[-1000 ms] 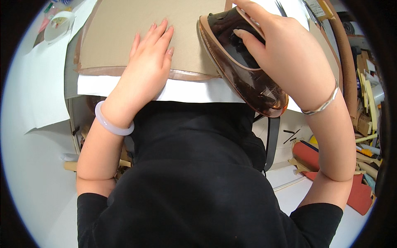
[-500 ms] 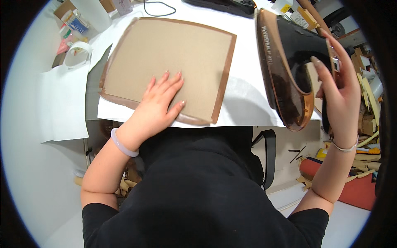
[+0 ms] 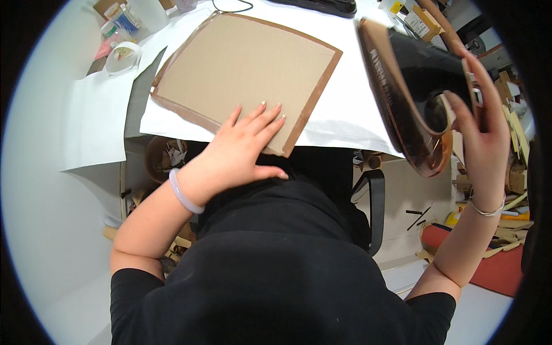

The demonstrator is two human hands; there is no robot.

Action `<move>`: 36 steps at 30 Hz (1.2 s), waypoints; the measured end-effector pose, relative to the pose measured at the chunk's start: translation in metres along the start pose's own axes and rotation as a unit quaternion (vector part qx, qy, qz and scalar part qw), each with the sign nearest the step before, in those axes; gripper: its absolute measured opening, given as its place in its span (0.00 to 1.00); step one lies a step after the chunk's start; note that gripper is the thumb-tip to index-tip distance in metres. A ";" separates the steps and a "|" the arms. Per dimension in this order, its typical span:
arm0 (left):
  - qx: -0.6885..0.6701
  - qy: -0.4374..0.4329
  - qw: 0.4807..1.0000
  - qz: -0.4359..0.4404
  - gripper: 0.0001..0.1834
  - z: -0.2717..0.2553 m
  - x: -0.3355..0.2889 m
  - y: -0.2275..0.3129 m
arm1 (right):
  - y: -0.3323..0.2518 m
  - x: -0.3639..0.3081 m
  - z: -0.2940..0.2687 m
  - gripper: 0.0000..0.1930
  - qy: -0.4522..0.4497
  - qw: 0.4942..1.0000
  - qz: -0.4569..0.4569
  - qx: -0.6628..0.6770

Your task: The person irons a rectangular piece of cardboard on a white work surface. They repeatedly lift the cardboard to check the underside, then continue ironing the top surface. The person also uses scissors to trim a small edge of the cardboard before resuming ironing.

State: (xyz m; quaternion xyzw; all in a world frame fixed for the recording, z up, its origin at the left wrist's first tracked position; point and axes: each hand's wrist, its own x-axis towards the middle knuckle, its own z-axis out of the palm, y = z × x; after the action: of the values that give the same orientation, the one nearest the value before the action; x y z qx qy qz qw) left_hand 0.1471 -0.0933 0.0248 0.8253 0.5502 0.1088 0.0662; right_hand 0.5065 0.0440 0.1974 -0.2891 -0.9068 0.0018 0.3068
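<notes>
A beige panel with brown edging (image 3: 241, 63) lies turned at an angle on the white-covered table. Its near corner reaches the table's front edge. My left hand (image 3: 241, 146) rests flat near that corner, fingers spread and thumb off the panel's near side. On the right, my right hand (image 3: 486, 135) is closed around the handle side of a steam iron (image 3: 414, 63), which has a black body and a see-through brown shell. The iron is tipped up on its side and slightly blurred. Its underside and part of my grip are hidden.
White paper (image 3: 351, 109) covers the table. A tape roll (image 3: 122, 57) and small bottles (image 3: 123, 20) stand at the far left. A black object (image 3: 328, 6) and a thin cable (image 3: 233, 8) lie at the back. Material scraps (image 3: 506, 230) crowd the right side; a chair armrest (image 3: 376, 213) is below.
The panel has turned clockwise, its near corner coming to the table edge. My left hand has slid right with it. The iron has shifted slightly right and tilted. The whole view has shifted a little.
</notes>
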 end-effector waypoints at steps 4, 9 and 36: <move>-0.002 0.034 0.999 -0.006 0.44 0.007 0.021 -0.017 | -0.022 0.007 0.017 0.32 -0.079 0.993 0.056 0.066; -0.100 0.040 0.994 -0.025 0.28 0.004 0.038 -0.044 | -0.040 0.021 0.040 0.33 -0.198 0.977 0.065 0.036; -0.115 0.136 0.981 -0.074 0.25 0.018 0.025 -0.043 | -0.028 0.069 0.097 0.39 -0.405 0.912 -0.059 -0.006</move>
State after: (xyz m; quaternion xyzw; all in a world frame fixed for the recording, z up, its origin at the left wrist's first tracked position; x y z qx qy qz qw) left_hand 0.1222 -0.0535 0.0006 0.7466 0.5973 0.2778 0.0932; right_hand 0.3931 0.0735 0.1623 -0.2116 -0.9687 0.0951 -0.0889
